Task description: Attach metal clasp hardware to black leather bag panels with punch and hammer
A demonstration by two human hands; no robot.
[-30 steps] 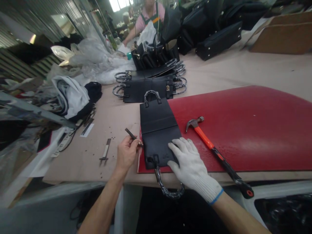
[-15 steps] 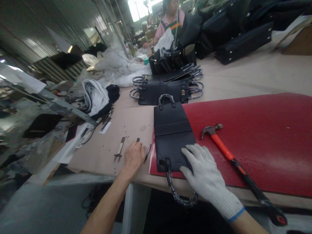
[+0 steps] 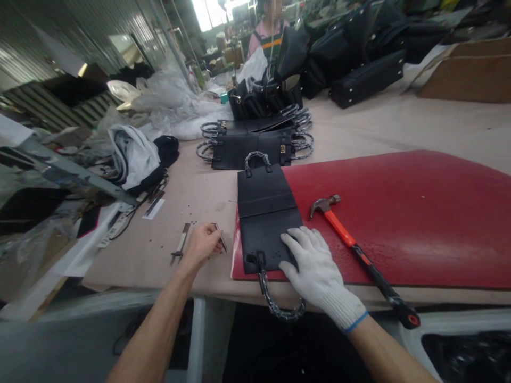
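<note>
Lower centre: gloved right hand [image 3: 315, 263], fingers spread, pins black bag panel [image 3: 265, 213] flat on red mat [image 3: 399, 213], steadying it; bare left hand [image 3: 203, 242] pinches slim dark tool [image 3: 221, 243].

Bare red mat [image 3: 419, 213] in the right half offers open passage beyond the hammer [image 3: 351, 244] lying diagonally. The black bag panel [image 3: 265, 213] covers the centre, stacked panels [image 3: 255, 146] block above it, and a cloth heap [image 3: 131, 154] crowds the upper left.
</note>
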